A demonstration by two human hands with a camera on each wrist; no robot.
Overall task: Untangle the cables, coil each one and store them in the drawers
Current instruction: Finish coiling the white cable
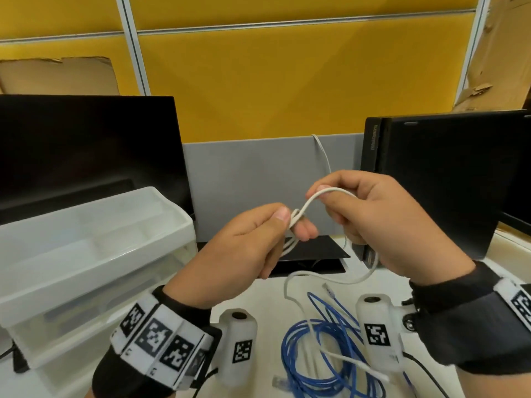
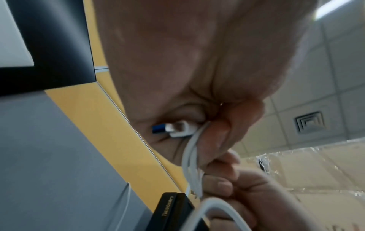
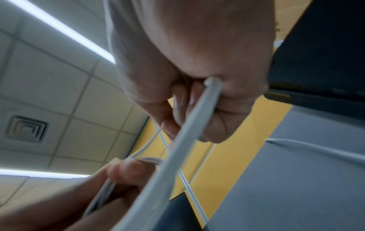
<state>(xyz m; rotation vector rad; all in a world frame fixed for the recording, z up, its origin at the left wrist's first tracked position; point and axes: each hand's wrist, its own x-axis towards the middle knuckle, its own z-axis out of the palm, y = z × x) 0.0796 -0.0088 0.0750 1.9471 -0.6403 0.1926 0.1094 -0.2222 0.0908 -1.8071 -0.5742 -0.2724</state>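
A thin white cable (image 1: 309, 201) runs between both hands above the desk. My left hand (image 1: 260, 235) pinches several gathered loops of it between thumb and fingers; the left wrist view shows the white cable (image 2: 190, 157) and its white plug with a blue tip (image 2: 173, 129) tucked in the palm. My right hand (image 1: 353, 202) grips the cable a little higher and to the right; the right wrist view shows the cable (image 3: 189, 129) leaving the curled fingers. The slack hangs down and trails over a loosely coiled blue network cable (image 1: 321, 354) on the desk.
A translucent white drawer unit (image 1: 86, 254) stands at the left, its top tray open to view. Black monitors (image 1: 86, 150) stand left and right, a black stand base (image 1: 313, 252) lies behind the hands, and another white wire (image 1: 323, 152) hangs over the grey partition.
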